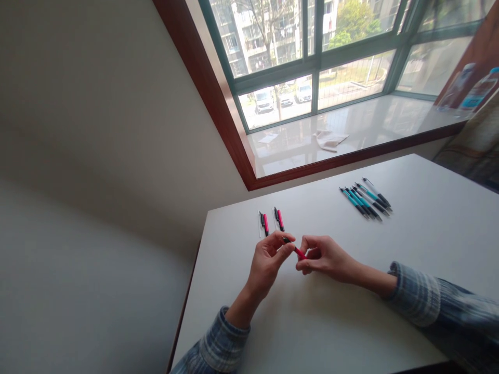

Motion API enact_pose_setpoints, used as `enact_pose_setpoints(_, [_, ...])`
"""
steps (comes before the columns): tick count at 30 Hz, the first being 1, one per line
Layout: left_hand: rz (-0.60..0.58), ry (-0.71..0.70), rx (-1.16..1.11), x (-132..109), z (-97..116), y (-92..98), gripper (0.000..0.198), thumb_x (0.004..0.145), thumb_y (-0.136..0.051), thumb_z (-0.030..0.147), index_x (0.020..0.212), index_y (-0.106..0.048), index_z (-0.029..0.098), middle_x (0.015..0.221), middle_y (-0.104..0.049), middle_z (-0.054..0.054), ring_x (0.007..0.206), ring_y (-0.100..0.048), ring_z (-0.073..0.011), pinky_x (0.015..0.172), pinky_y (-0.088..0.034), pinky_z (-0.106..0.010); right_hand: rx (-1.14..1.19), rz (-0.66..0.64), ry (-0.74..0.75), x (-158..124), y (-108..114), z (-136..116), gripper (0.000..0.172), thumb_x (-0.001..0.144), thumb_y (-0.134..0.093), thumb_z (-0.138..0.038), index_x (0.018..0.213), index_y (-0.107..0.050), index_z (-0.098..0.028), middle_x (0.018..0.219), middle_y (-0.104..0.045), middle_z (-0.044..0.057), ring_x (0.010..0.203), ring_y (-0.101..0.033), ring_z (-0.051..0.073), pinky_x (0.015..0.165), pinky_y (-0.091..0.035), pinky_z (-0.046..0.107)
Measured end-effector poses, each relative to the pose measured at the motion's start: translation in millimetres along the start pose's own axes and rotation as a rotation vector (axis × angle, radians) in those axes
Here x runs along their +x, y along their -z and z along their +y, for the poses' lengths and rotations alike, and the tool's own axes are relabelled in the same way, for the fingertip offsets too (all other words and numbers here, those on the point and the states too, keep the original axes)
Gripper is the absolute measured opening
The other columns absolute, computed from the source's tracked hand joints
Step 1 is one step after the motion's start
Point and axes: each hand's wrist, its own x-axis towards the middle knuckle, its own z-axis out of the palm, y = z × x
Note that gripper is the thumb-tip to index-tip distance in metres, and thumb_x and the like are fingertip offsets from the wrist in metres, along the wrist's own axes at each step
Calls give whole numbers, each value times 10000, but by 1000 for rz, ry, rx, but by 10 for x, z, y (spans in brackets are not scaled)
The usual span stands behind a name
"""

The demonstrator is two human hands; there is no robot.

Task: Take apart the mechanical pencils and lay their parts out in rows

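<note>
Over the white table [331, 322], my left hand [268, 262] and right hand [325, 257] pinch one thin pink plastic pen [297, 251], which I think needs a twist next.

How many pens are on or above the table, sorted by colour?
Pink pens: 3. Two lie side by side on the table at and; one pink pen is held between the left hand and the right hand.
Teal pens: about 5, in a tight cluster, so the count is uncertain.
Total: about 8.
</note>
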Motion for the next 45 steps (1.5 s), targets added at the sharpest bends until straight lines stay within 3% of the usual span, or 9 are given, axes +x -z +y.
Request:
enact_pose_setpoints(3, [6,-8,33,0,37,-6,299,888,-757,384,1061,-766,140,868,-704,-63,807,-638,-163,787,-531,-295,14,20,27,8,12,9,427,746,-879,-468,805,-577,-173,706,-736,40,644,-705,181,615,-518,282])
enact_pose_setpoints(11, [52,-82,75,-3,67,-67,213,833,-811,307,883,-665,160,910,-704,-43,837,-650,-149,773,-529,-256,-108,64,99,7,4,-23,473,781,-844,-505,758,-481,-204,610,-591,-43,550,-532,111,530,-379,227])
enact_pose_setpoints(15, [-9,-64,38,-12,49,-64,223,862,-786,302,907,-613,168,941,-738,-56,845,-687,-163,826,-551,-303,-67,-33,97,-6,0,-66,425,903,-695,-585,953,-581,-179,706,-479,-56,574,-378,80,516,-287,213])
enact_pose_setpoints(18, [17,-65,37,-14,30,-46,251,837,-812,293,913,-607,169,898,-747,-49,766,-689,-154,783,-559,-303,7,-130,46,-8,1,-73,540,995,-485,-660,984,-643,-144,652,-379,-61,550,-306,87,499,-251,232])
enact_pose_setpoints(21, [75,-83,72,-17,29,-36,259,822,-827,285,933,-625,169,895,-760,-57,787,-697,-161,778,-559,-294,18,-159,76,-6,-5,-85,567,1025,-438,-637,944,-670,-126,622,-383,-55,548,-328,93,521,-282,246])
enact_pose_setpoints(27, [109,-123,111,-35,74,-51,283,813,-838,273,985,-636,175,858,-768,-48,799,-712,-176,825,-561,-324,42,-77,89,-3,-34,-129,387,910,-721,-524,952,-593,-161,705,-560,-20,635,-519,119,614,-399,252])
enact_pose_setpoints(34, [136,-194,177,-29,-13,-49,370,826,-828,280,1142,-660,189,875,-750,-39,859,-715,-189,891,-552,-341,-94,6,137,6,-40,-130,340,913,-729,-473,939,-563,-177,825,-542,-24,617,-450,82,540,-288,225])
enact_pose_setpoints(40, [89,-164,189,-60,-45,-10,420,848,-806,356,1212,-684,185,863,-692,-22,766,-678,-154,823,-559,-312,-82,-184,118,7,24,-150,469,1032,-503,-549,837,-636,-143,690,-490,-14,623,-417,110,596,-332,258])
enact_pose_setpoints(45, [-33,-118,155,-96,25,17,350,872,-778,386,1129,-734,153,835,-689,-44,752,-688,-171,812,-576,-330,156,-286,-15,47,42,-98,423,1011,-564,-532,851,-620,-144,645,-504,-20,531,-410,91,520,-285,243])
